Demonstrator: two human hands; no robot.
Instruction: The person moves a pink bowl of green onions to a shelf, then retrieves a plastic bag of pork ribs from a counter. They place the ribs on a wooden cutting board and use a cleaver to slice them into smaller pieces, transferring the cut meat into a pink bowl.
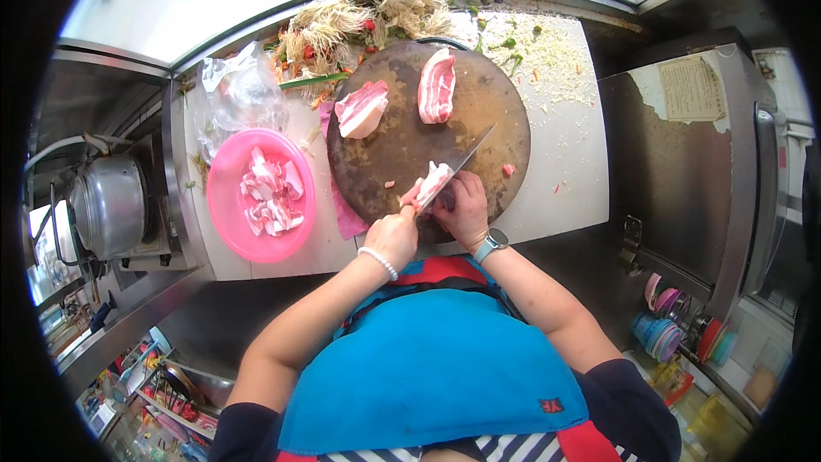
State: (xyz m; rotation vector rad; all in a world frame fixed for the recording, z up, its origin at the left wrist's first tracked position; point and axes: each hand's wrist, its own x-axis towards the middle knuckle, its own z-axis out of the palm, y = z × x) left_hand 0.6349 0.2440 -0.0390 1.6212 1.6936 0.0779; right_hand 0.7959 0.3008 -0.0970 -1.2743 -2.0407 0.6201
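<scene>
My left hand [392,236], with a bead bracelet at the wrist, grips the handle of a kitchen knife [474,149] at the near part of a round, dark wooden chopping board [385,163]. The blade slants up to the right. Against its left side lie cut pieces of pork [431,181]. My right hand [463,206], wearing a watch, has its fingers curled on meat just right of the blade, mostly hidden by the fingers. Farther back on the board rest a pork belly strip [437,86] and another pork chunk [362,109]. A pink plastic bowl [218,196] at left holds pork slices.
Behind the board are root trimmings [330,22] and red chillies. A clear plastic bag [240,93] lies behind the bowl. Chopped pale bits [551,58] are scattered at back right. A metal pot [112,205] stands far left, and a metal cabinet [667,186] is at right.
</scene>
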